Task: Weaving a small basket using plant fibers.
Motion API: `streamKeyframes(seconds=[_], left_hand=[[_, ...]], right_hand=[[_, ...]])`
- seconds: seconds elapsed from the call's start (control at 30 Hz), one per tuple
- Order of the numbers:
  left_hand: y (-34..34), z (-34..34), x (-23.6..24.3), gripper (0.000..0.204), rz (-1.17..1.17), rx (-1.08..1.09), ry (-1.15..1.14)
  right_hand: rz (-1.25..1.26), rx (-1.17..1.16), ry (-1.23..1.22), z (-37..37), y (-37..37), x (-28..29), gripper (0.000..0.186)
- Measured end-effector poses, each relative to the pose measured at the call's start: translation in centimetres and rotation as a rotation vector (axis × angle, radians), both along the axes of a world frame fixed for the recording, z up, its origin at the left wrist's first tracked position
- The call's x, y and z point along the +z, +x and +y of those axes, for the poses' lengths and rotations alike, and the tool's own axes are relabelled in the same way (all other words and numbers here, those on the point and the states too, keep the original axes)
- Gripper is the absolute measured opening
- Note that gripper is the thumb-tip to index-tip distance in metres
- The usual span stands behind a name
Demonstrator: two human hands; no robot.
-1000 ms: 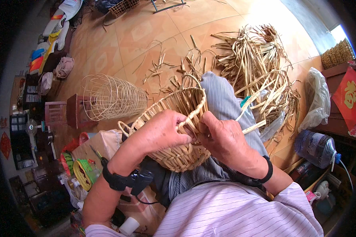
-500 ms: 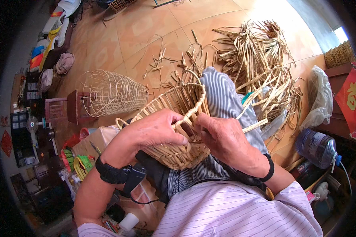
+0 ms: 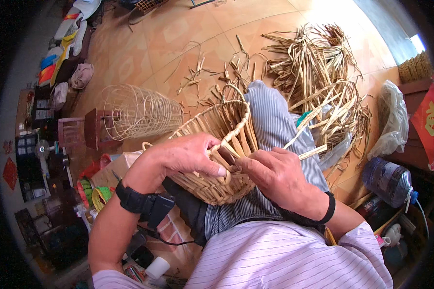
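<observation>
A half-woven wicker basket [image 3: 226, 130] rests on my lap, its open mouth tilted toward me. My left hand [image 3: 183, 156] grips the near rim of the basket, thumb pressed on the woven edge. My right hand [image 3: 275, 176] pinches a flat pale weaving strip [image 3: 306, 149] at the rim, right beside the left thumb. The strip runs out to the right over my striped trouser leg [image 3: 275, 120]. Both wrists carry black bands.
A pile of loose cane strips [image 3: 318, 67] lies on the tiled floor ahead and to the right. An unfinished open basket frame [image 3: 140, 111] lies on its side at the left. A plastic water jug [image 3: 388, 176] and a clear bag [image 3: 393, 120] stand at the right. Clutter lines the left wall.
My hands have drawn closer together at the basket's near rim, and the basket has tipped slightly toward me. The right hand has pulled the strip in tighter.
</observation>
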State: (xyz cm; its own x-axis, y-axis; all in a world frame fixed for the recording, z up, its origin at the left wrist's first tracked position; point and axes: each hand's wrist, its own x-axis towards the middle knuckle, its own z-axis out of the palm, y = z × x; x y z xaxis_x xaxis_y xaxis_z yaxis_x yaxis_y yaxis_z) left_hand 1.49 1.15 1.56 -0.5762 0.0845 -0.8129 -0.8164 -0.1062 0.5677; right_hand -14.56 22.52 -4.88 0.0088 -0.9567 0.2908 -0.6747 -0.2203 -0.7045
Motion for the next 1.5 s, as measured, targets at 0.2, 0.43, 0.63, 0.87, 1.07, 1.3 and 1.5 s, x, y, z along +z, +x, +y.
streamKeyframes(seconds=[0.2, 0.43, 0.63, 0.87, 1.07, 1.3, 1.5], left_hand=[[-0.2, 0.4, -0.1, 0.060, 0.077, -0.062, -0.085], [0.1, 0.3, -0.7, 0.069, 0.207, -0.111, -0.150], [-0.3, 0.6, -0.4, 0.061, 0.218, -0.156, -0.178], [-0.4, 0.8, -0.4, 0.054, 0.199, -0.181, -0.257], [0.2, 2.6, 1.2, 0.028, 0.284, -0.103, -0.477], [1.1, 5.1, 1.0, 0.030, 0.360, -0.119, -0.530], [1.5, 7.3, 1.4, 0.025, 0.373, -0.151, -0.630]], right_hand=[[0.184, 0.044, -0.108, -0.3, -0.5, -0.1, 0.031], [0.133, 0.051, -0.104, -0.6, -0.4, -0.4, 0.025], [0.015, 0.092, 0.050, -1.2, -0.6, -0.4, 0.019], [0.217, 0.228, 0.140, -1.2, -1.1, 2.9, 0.020], [0.336, 0.220, 0.248, 0.8, 0.2, 5.6, 0.020], [0.184, 0.182, 0.159, 0.7, -0.9, 2.9, 0.023], [0.322, 0.299, 0.100, 0.6, -1.7, 2.7, 0.017]])
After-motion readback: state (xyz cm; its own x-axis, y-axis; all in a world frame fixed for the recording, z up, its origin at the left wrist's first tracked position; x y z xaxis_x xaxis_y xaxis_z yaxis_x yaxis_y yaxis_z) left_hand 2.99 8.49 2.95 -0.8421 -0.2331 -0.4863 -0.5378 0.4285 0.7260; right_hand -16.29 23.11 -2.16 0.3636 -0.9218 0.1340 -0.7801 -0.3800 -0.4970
